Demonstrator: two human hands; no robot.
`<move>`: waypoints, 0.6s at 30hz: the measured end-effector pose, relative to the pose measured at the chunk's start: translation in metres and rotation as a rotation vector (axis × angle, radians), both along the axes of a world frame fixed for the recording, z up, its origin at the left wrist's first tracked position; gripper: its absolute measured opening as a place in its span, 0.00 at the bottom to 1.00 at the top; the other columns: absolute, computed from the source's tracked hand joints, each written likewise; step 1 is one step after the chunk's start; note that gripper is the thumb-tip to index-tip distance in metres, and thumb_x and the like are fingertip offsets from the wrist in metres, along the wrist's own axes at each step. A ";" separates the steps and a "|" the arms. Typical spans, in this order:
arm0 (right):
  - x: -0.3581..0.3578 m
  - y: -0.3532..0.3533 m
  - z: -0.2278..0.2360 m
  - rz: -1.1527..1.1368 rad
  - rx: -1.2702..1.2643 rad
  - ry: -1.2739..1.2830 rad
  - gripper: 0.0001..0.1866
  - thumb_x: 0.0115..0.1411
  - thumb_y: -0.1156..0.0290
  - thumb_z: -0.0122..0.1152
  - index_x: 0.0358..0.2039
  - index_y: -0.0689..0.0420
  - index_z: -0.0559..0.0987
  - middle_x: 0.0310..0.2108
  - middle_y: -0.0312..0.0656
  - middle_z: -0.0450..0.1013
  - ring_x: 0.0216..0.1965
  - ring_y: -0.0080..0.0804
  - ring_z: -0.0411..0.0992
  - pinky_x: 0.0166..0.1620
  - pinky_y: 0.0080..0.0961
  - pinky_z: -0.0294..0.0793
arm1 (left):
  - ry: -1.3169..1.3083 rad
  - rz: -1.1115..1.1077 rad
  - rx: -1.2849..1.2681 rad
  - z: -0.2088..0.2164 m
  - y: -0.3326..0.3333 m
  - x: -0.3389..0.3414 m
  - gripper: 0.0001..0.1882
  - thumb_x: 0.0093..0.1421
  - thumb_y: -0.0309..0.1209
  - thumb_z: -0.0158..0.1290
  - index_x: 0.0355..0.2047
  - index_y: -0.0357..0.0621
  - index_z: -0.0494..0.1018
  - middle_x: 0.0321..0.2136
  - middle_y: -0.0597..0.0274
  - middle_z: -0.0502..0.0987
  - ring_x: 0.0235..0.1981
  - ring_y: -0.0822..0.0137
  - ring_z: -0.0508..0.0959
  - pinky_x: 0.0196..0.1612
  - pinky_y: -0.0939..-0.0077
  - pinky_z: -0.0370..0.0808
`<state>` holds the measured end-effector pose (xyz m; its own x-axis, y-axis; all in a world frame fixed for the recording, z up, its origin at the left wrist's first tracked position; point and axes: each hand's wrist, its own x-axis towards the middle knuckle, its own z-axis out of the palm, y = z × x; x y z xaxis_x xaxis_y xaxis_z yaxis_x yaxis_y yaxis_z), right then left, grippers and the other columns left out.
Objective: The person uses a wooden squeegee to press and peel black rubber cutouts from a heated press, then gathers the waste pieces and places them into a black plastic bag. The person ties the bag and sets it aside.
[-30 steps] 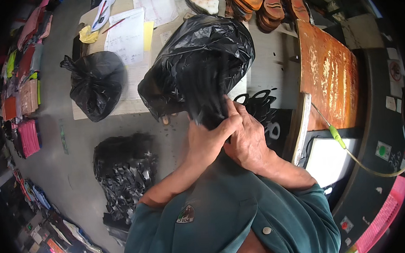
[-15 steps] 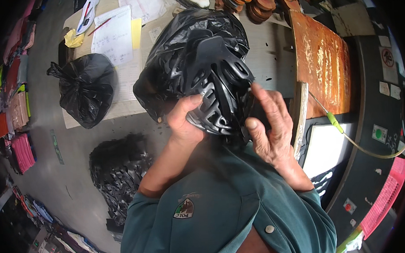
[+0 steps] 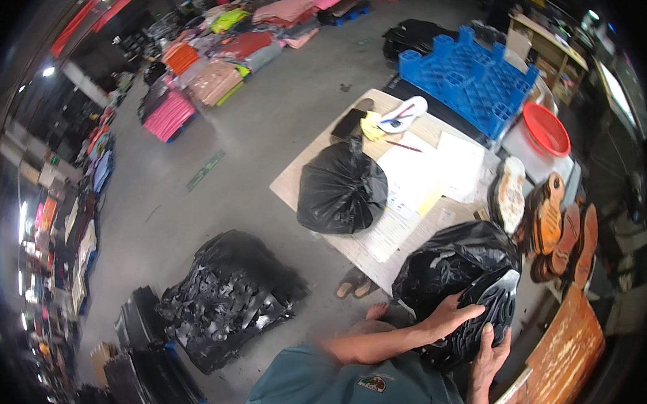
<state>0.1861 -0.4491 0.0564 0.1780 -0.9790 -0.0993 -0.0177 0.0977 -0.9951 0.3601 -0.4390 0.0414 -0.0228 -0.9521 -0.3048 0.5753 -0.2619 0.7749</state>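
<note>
Both my hands hold a black, slotted shoe part [image 3: 495,295], shiny and flexible-looking, shaped like a sole or upper; I cannot tell which. My left hand [image 3: 450,318] grips its near left side, thumb on top. My right hand [image 3: 492,355] has its thumb pressed on the lower end, with the fingers partly hidden beneath. Just behind the part, an open black plastic bag [image 3: 440,258] sits at the table's near edge; its contents cannot be made out. A tied black plastic bag [image 3: 341,194] stands farther left on the table [image 3: 293,180].
Paper sheets [image 3: 409,170], a pen [image 3: 404,146] and a white sole [image 3: 402,114] lie on the table. Orange-brown soles [image 3: 551,212] are stacked right, near a worn wooden board [image 3: 569,346]. Beyond stand a blue pallet [image 3: 467,77] and red basin [image 3: 546,129]. Black scraps [image 3: 230,302] heap on the floor.
The view has swung left and up, showing more floor and stacks. My right hand, its fingers apart before, now closes on the shoe part; the left still holds it.
</note>
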 end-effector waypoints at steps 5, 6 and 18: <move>0.021 -0.012 -0.003 0.064 -0.131 0.059 0.21 0.71 0.68 0.66 0.59 0.66 0.75 0.49 0.43 0.78 0.48 0.29 0.74 0.55 0.27 0.73 | 0.021 0.185 -0.030 0.012 0.013 0.010 0.34 0.66 0.42 0.65 0.65 0.35 0.70 0.57 0.55 0.79 0.59 0.65 0.76 0.65 0.67 0.70; 0.024 -0.013 -0.004 0.083 -0.249 0.186 0.22 0.71 0.68 0.65 0.60 0.66 0.74 0.49 0.43 0.78 0.49 0.30 0.74 0.57 0.28 0.72 | 0.036 0.159 -0.006 0.012 0.012 0.012 0.35 0.64 0.41 0.67 0.65 0.34 0.69 0.58 0.55 0.78 0.60 0.64 0.75 0.65 0.66 0.70; -0.007 -0.020 0.014 0.410 -0.212 0.254 0.37 0.75 0.62 0.56 0.75 0.68 0.55 0.65 0.58 0.70 0.66 0.42 0.69 0.68 0.35 0.64 | 0.302 0.156 0.070 -0.036 0.001 0.005 0.28 0.64 0.29 0.67 0.63 0.40 0.73 0.53 0.59 0.82 0.54 0.66 0.81 0.60 0.66 0.77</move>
